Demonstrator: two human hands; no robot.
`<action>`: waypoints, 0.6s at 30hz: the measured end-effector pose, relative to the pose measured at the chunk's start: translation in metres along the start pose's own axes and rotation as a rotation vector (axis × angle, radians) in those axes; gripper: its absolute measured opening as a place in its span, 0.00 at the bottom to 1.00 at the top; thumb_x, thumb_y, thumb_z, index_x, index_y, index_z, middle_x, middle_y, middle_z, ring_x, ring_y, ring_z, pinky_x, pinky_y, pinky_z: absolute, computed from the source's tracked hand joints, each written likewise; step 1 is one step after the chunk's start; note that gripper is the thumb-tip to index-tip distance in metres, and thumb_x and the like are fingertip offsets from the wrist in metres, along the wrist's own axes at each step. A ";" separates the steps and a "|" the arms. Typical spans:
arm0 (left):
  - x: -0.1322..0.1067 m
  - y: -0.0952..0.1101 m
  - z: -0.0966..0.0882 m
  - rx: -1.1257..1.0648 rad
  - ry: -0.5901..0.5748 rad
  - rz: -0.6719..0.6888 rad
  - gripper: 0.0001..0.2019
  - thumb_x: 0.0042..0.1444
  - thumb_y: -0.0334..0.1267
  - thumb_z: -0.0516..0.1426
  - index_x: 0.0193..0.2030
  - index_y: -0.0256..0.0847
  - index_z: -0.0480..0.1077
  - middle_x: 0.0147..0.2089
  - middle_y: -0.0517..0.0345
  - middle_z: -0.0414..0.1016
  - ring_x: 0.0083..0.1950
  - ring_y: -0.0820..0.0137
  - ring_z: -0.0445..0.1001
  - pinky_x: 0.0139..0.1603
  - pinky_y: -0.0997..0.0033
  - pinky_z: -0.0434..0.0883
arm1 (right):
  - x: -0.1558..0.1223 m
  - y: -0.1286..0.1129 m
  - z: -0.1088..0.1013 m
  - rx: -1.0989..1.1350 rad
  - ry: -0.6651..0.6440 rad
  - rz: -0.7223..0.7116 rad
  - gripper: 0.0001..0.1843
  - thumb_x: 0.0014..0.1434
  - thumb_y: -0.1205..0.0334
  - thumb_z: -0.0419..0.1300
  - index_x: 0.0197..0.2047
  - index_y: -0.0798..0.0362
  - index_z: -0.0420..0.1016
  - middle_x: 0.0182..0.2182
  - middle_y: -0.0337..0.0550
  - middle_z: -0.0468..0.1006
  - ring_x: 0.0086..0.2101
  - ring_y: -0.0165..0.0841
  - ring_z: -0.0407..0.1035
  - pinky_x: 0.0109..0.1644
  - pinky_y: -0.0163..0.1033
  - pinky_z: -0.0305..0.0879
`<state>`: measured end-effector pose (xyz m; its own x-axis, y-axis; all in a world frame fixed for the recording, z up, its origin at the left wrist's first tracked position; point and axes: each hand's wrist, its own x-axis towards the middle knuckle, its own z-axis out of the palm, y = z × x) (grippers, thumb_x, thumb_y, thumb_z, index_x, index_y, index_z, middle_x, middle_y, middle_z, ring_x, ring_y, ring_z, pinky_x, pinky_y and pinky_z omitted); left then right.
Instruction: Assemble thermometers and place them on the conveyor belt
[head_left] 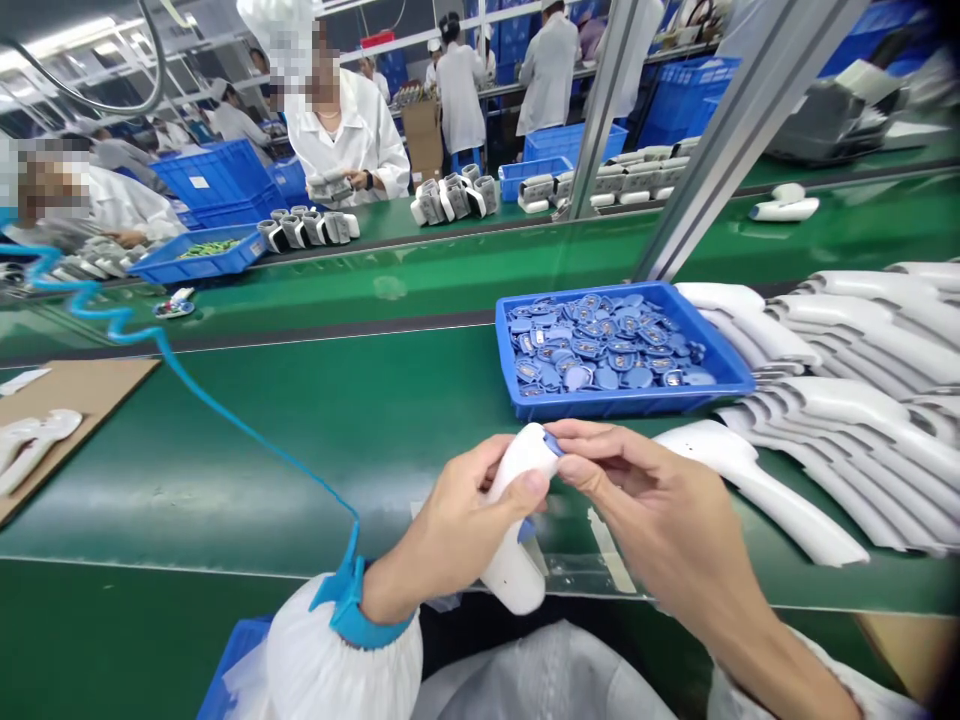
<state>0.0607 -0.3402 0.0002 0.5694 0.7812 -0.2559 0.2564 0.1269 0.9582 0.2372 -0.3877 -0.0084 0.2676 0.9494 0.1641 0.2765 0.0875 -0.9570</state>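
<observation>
My left hand [457, 520] is wrapped round a white plastic housing [517, 575], holding it upright over the near edge of the green belt. My right hand [652, 500] pinches a small blue part [553, 443] against the top end of that housing. A blue strap [346, 598] with a coiled blue cord circles my left wrist. Just beyond my hands stands a blue tray [731, 365] filled with several small blue parts.
Many white housings [840, 400] lie in rows at the right. A cardboard sheet [90, 385] with white pieces lies at the left. Two metal posts [720, 130] rise behind the tray. People in white coats work across the belt beside blue bins [199, 262].
</observation>
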 end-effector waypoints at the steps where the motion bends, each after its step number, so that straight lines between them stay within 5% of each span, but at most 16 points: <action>1: -0.001 0.003 -0.002 0.098 0.028 0.035 0.18 0.68 0.52 0.57 0.58 0.46 0.72 0.45 0.61 0.78 0.42 0.72 0.73 0.41 0.71 0.68 | 0.000 0.000 -0.002 -0.003 -0.009 -0.012 0.06 0.62 0.53 0.67 0.37 0.44 0.83 0.44 0.34 0.84 0.40 0.28 0.80 0.44 0.28 0.78; 7: -0.003 0.021 -0.009 0.424 0.034 0.147 0.16 0.69 0.45 0.58 0.62 0.51 0.70 0.55 0.65 0.78 0.50 0.68 0.74 0.52 0.68 0.66 | 0.002 0.000 -0.012 -0.134 -0.049 -0.150 0.11 0.65 0.57 0.65 0.51 0.40 0.79 0.44 0.30 0.83 0.38 0.24 0.78 0.47 0.28 0.76; 11: -0.006 0.019 -0.009 0.591 0.056 0.184 0.17 0.72 0.46 0.53 0.64 0.50 0.67 0.59 0.62 0.77 0.53 0.64 0.75 0.52 0.63 0.65 | 0.001 -0.001 -0.013 -0.244 -0.143 -0.232 0.16 0.70 0.56 0.60 0.59 0.41 0.74 0.53 0.33 0.79 0.47 0.24 0.76 0.52 0.29 0.73; 18: -0.001 0.001 -0.002 0.960 0.123 0.485 0.13 0.72 0.44 0.51 0.49 0.40 0.73 0.41 0.52 0.81 0.39 0.62 0.76 0.44 0.58 0.60 | -0.015 0.006 0.000 -0.381 -0.044 -0.378 0.08 0.73 0.64 0.53 0.51 0.49 0.71 0.41 0.40 0.75 0.39 0.27 0.72 0.42 0.31 0.71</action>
<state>0.0588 -0.3393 0.0013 0.7063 0.6821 0.1892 0.5603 -0.7020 0.4396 0.2344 -0.4012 -0.0164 0.0477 0.8852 0.4628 0.6634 0.3183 -0.6772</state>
